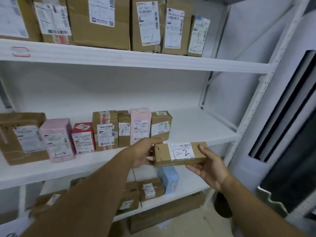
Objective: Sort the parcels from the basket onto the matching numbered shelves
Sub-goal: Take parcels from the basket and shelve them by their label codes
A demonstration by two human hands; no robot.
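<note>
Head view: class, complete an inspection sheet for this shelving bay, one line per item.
Surface: middle shelf, white, bare at its right end.
Job's things: brown parcel marked 1-2, held before the middle shelf; pink parcel there also marked 1-2; basket not seen.
Clutter: cardboard box on the floor under the lowest shelf.
Grippers: left hand and right hand each grip one end of the parcel.
Cables: nothing seen.
Surroundings: white wall, dark panel at right.
</note>
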